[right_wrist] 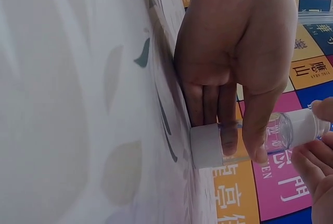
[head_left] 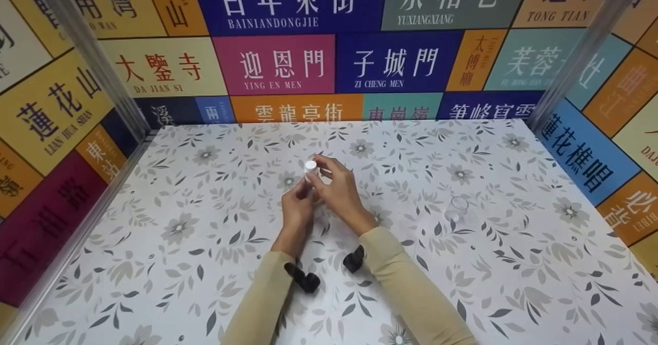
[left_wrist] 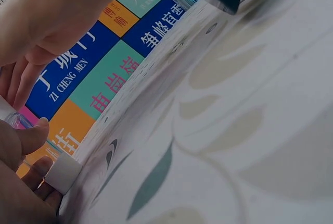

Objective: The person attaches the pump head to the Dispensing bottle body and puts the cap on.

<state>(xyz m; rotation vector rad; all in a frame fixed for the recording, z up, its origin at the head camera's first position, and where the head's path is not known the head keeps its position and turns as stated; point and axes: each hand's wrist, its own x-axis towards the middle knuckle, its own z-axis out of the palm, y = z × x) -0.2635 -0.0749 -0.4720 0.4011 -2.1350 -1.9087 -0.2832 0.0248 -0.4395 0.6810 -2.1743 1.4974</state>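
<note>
Both hands meet over the middle of the table on a small clear bottle (right_wrist: 278, 132) with a white base (right_wrist: 206, 146) and a white top (head_left: 311, 165). My left hand (head_left: 298, 211) grips the bottle's clear body, thumb on one side and fingers on the other. In the right wrist view, the white base is close to the tabletop; whether it touches cannot be told. My right hand (head_left: 339, 185) pinches the white collar (right_wrist: 302, 126) at the bottle's upper end. The left wrist view shows the base at lower left, with the upper end partly cut off.
A clear cup-shaped piece (head_left: 456, 210) lies on the table to the right of the hands. White cloth with grey leaves and flowers covers the table (head_left: 205, 283). Colourful sign-patterned panels (head_left: 277, 65) stand behind and at both sides, with clear corner strips (head_left: 570, 62).
</note>
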